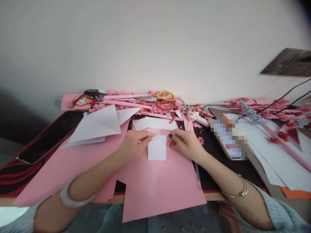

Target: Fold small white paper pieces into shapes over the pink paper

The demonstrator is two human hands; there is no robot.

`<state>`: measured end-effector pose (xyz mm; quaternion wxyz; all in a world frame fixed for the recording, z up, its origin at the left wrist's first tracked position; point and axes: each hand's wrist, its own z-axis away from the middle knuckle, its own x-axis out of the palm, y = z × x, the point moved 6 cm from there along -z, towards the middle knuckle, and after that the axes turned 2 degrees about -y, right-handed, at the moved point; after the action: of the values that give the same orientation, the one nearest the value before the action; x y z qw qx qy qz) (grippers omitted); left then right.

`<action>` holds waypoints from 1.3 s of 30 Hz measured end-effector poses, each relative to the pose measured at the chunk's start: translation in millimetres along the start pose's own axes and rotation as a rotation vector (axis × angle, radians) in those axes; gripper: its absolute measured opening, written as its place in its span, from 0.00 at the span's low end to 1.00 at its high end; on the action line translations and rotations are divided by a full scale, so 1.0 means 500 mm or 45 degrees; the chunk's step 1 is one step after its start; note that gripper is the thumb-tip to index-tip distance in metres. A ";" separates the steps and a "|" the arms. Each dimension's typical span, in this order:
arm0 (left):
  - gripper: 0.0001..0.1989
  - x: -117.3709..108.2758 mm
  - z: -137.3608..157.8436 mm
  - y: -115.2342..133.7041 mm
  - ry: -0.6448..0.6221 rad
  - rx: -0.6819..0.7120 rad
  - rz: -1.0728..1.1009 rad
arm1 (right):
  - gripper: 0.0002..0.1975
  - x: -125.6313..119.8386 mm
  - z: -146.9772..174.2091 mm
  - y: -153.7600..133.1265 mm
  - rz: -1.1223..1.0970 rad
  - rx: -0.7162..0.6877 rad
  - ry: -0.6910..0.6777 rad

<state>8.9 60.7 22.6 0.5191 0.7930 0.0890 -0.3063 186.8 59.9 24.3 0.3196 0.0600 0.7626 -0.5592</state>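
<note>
A small white paper square [157, 148] is held over a large pink sheet [165, 191] in the middle of the desk. My left hand [136, 142] pinches the square's upper left corner between thumb and fingers. At the upper right corner, my right hand [186, 144] has its thumb and fingers bent close together on the paper's edge; the exact contact is hard to see. Just beyond the hands lies a folded white paper strip [155, 123]. To the left, a folded white sheet [97, 127] rests on more pink paper [60, 171].
Yellow-and-red-handled scissors [165, 97] lie among pink paper rolls and flowers along the wall. Nearby is a white glue gun [194, 117]. A dark phone [51, 139] lies left, a lit phone [227, 139] right. White sheets [264, 155] and a pink-stemmed paper flower [252, 113] are far right.
</note>
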 end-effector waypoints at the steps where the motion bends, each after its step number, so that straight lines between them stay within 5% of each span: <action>1: 0.10 -0.009 -0.001 -0.005 0.045 -0.023 0.007 | 0.09 -0.011 -0.002 0.009 -0.047 0.050 0.061; 4: 0.11 -0.022 -0.003 -0.013 0.129 -0.059 0.027 | 0.07 -0.021 -0.005 0.022 -0.230 0.127 0.132; 12: 0.09 0.012 -0.003 0.002 -0.034 -0.009 0.161 | 0.10 0.033 0.003 -0.002 -0.159 0.026 -0.020; 21: 0.27 0.046 0.001 -0.038 -0.283 -0.394 0.782 | 0.14 0.020 0.001 0.015 -0.473 0.055 0.091; 25: 0.27 0.047 0.002 -0.048 -0.251 -0.496 0.850 | 0.14 0.020 0.002 0.010 -0.454 0.059 0.072; 32: 0.21 0.029 -0.011 -0.047 -0.093 -0.442 0.962 | 0.17 0.028 0.004 0.011 -0.400 0.092 -0.030; 39: 0.26 0.027 -0.008 -0.036 -0.077 -0.376 1.005 | 0.23 0.042 0.006 0.010 -0.372 0.146 -0.122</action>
<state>12.9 69.8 1.9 0.7071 0.6738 -0.1939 -0.0911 173.7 53.5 8.4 0.2669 -0.0600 0.7139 -0.6446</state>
